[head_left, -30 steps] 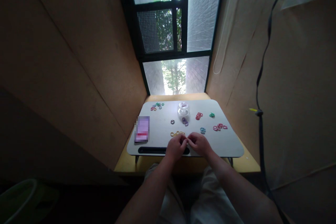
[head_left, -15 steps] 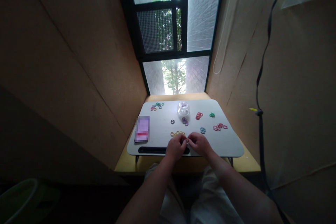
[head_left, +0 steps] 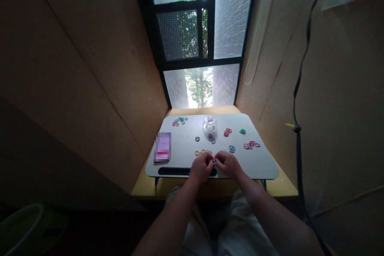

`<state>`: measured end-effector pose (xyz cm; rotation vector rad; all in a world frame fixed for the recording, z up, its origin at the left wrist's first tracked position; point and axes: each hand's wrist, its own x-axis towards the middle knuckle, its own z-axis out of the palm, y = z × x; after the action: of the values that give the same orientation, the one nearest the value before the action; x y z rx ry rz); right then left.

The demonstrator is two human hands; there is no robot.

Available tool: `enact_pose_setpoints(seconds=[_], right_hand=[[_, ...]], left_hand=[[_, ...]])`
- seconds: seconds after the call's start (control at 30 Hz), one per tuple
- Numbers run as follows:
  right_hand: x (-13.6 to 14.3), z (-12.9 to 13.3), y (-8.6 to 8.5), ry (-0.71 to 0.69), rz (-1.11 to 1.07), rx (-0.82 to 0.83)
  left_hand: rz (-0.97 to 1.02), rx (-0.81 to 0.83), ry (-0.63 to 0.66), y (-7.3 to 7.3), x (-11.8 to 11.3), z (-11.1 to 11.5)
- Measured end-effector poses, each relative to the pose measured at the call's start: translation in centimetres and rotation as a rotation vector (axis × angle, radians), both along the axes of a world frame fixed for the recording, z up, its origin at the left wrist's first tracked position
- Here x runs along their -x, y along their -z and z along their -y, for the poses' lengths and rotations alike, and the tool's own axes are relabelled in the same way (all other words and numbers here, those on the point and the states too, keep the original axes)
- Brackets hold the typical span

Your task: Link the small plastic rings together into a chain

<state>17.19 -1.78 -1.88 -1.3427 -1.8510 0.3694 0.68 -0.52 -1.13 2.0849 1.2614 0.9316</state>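
My left hand (head_left: 201,166) and my right hand (head_left: 228,164) meet over the front edge of a white lap table (head_left: 180,156). Both are closed, fingertips pinched together on a tiny pale thing (head_left: 214,161), too small and covered to name. Just beyond the left fingers lies a row of yellow ring-shaped bands (head_left: 203,152), partly hidden by that hand. Blue bands (head_left: 232,149) rest past my right hand. Farther back are purple bands (head_left: 211,139) and a single dark band (head_left: 197,139), near a clear lidded jar (head_left: 209,127).
Red bands (head_left: 227,132), green bands (head_left: 242,131) and pinkish-red bands (head_left: 251,145) lie on the right. A mixed pile of bands (head_left: 180,121) sits back left. A phone (head_left: 162,147) lies at left, a black slot (head_left: 174,171) in front. A black cable (head_left: 300,72) hangs at right.
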Motion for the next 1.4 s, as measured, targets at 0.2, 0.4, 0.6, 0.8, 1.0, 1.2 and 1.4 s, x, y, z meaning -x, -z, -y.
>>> enact_pose_setpoints(seconds=[0.2, 0.4, 0.6, 0.8, 1.0, 1.2, 1.4], right_hand=[[-0.01, 0.09, 0.02, 0.011, -0.006, 0.002], [0.0, 0.1, -0.08, 0.004, -0.009, -0.001], [-0.03, 0.04, 0.06, 0.005, -0.004, 0.003], [-0.02, 0.1, 0.0, 0.001, -0.006, -0.004], [-0.03, 0.15, -0.15, -0.006, -0.005, -0.003], [0.01, 0.23, -0.24, 0.002, -0.01, -0.006], [-0.01, 0.22, -0.3, 0.006, -0.003, 0.001]], left_hand=[[0.017, 0.001, 0.008, -0.17, -0.02, 0.08], [0.027, -0.003, -0.002, -0.1, 0.0, 0.02], [0.021, -0.005, -0.03, 0.15, -0.08, -0.09], [0.03, -0.003, -0.028, 0.22, -0.09, -0.13], [0.023, 0.0, -0.027, 0.02, -0.05, -0.05], [0.035, 0.006, -0.019, -0.15, -0.03, 0.0], [0.033, 0.009, -0.025, -0.13, -0.06, -0.01]])
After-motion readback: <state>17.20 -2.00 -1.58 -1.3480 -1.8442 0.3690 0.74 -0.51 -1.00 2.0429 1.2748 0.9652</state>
